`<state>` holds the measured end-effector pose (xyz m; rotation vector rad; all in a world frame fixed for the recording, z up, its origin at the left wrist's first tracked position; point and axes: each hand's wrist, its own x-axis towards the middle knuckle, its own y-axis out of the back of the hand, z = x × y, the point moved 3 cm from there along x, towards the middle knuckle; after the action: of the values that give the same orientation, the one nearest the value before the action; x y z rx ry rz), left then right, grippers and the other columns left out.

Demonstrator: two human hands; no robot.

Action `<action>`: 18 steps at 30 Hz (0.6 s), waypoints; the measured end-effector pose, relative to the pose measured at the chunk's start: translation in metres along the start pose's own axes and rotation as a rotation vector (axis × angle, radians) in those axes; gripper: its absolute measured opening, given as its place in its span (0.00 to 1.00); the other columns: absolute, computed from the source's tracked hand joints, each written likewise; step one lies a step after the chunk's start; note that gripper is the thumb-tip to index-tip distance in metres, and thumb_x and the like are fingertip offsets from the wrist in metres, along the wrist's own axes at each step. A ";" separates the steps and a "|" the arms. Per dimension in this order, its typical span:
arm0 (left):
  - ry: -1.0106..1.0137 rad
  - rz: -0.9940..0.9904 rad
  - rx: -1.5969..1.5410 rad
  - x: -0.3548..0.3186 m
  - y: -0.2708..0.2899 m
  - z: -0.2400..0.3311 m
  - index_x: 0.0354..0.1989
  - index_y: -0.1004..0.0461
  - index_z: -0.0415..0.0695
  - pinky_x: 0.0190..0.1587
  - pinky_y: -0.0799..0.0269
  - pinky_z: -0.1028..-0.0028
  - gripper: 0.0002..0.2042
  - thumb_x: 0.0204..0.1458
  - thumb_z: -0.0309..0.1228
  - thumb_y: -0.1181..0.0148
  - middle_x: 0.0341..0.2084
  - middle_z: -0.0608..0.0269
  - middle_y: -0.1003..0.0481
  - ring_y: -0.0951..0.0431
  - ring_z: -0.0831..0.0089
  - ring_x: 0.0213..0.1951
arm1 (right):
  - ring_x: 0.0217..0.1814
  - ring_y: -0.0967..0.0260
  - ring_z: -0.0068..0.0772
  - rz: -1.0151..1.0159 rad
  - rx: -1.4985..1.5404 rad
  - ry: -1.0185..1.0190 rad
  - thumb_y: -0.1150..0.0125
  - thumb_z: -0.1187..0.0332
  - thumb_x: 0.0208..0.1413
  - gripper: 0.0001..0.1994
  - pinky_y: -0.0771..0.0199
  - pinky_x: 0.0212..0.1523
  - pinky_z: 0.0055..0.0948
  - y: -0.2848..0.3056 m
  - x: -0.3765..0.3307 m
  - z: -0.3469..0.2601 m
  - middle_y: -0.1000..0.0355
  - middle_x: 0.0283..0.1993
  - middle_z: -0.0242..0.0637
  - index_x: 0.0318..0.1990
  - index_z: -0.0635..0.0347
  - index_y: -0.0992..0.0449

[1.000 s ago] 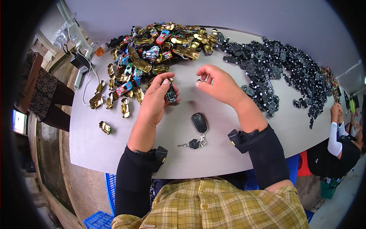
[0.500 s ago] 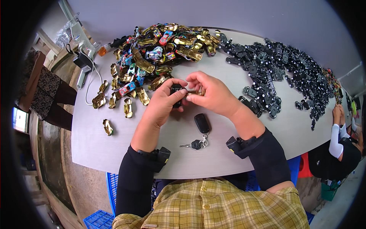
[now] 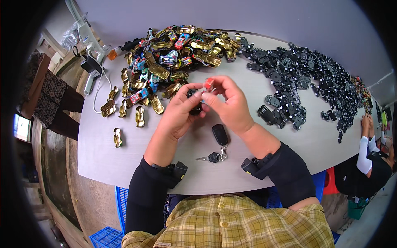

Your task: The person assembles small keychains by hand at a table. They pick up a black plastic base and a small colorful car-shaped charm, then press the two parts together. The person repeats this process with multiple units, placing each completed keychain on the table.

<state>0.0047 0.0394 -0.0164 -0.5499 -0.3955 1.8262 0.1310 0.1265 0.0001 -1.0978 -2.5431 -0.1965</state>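
Above the middle of the table, my two hands meet with their fingertips almost touching. My left hand [image 3: 175, 110] is closed round a black toy car chassis [image 3: 194, 110], partly hidden by the fingers. A small red piece [image 3: 209, 84], blurred, is pinched in my right hand [image 3: 231, 105] close to the chassis; it looks like part of a toy car body. Beyond my hands lies a heap of gold and coloured toy car bodies [image 3: 159, 71]. To the right spreads a large heap of black toy car chassis [image 3: 285, 76].
A black key fob [image 3: 220, 134] with a key [image 3: 213, 157] lies on the table [image 3: 198, 177] between my forearms. One gold car body [image 3: 117, 137] sits apart at left. A power strip with a white cable [image 3: 98, 93] runs along the left edge. Other people are at both sides.
The gold piece at my right fingertips is no longer in view; a red piece shows there now. My right hand has turned and shifted slightly left. The chassis stays in my left hand.
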 end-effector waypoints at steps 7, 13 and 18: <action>-0.053 0.096 -0.225 0.002 0.002 0.006 0.63 0.37 0.40 0.47 0.27 0.66 0.19 0.69 0.35 0.62 0.47 0.54 0.27 0.25 0.66 0.44 | 0.39 0.27 0.22 -0.053 0.140 -0.141 0.36 0.71 0.58 0.18 0.24 0.41 0.24 -0.002 0.004 -0.001 0.26 0.43 0.35 0.53 0.65 0.32; -0.085 0.050 -0.183 0.005 0.003 0.002 0.63 0.35 0.42 0.53 0.29 0.67 0.17 0.67 0.28 0.57 0.48 0.59 0.27 0.26 0.70 0.48 | 0.37 0.25 0.26 -0.072 -0.155 -0.093 0.37 0.71 0.58 0.16 0.25 0.40 0.28 0.001 0.002 0.002 0.24 0.37 0.36 0.51 0.62 0.32; -0.091 0.020 -0.094 0.001 -0.002 0.003 0.62 0.33 0.42 0.50 0.28 0.73 0.18 0.64 0.25 0.49 0.46 0.64 0.27 0.26 0.76 0.47 | 0.36 0.26 0.25 -0.099 -0.120 -0.113 0.38 0.71 0.59 0.14 0.26 0.39 0.27 0.000 0.002 0.001 0.24 0.36 0.35 0.50 0.62 0.32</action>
<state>0.0044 0.0408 -0.0125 -0.5386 -0.5412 1.8635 0.1293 0.1279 -0.0006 -1.0539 -2.7203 -0.3257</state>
